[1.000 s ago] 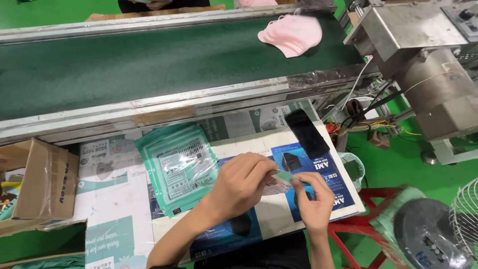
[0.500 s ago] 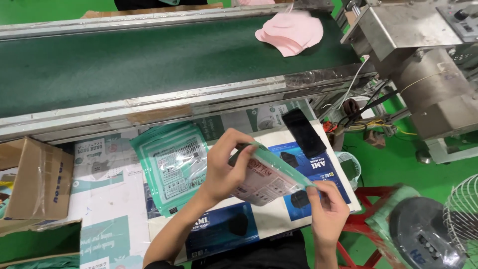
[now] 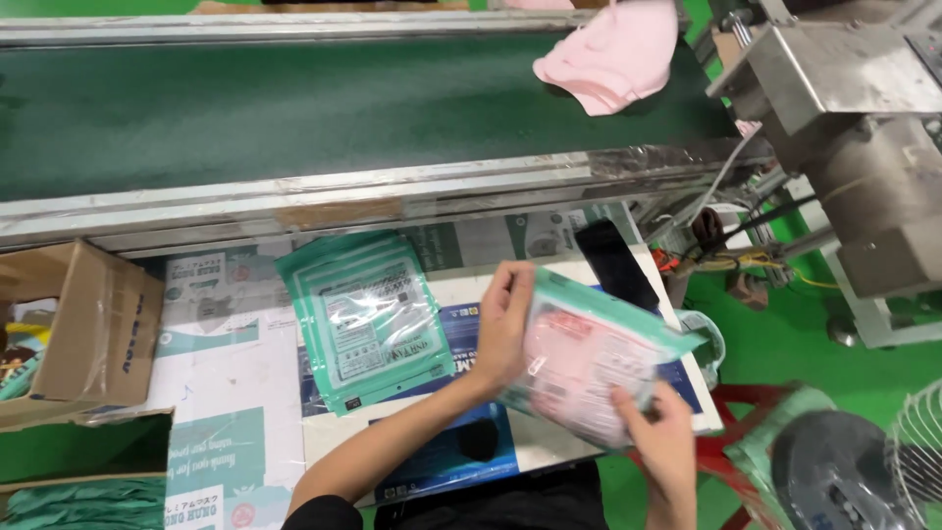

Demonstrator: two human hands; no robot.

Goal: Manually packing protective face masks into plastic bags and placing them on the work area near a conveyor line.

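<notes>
Both my hands hold a clear plastic pouch with green edges (image 3: 589,358), filled with pink face masks and tilted above the work board. My left hand (image 3: 502,324) grips its upper left edge. My right hand (image 3: 659,440) holds its lower right corner from below. A stack of empty green-edged pouches (image 3: 368,316) lies flat on the board to the left of my left hand. A pile of pink masks (image 3: 613,54) rests on the dark green conveyor belt (image 3: 294,108) at the far right.
A black phone (image 3: 613,263) lies on the white board near the belt's frame. Open cardboard boxes (image 3: 83,334) stand at the left. A metal machine (image 3: 863,137) with cables is at the right, a fan (image 3: 917,456) and red stool frame (image 3: 746,432) below it.
The filled pouch has been lifted and turned more upright between my hands. My right hand moved down to its lower corner, my left hand to its upper edge.
</notes>
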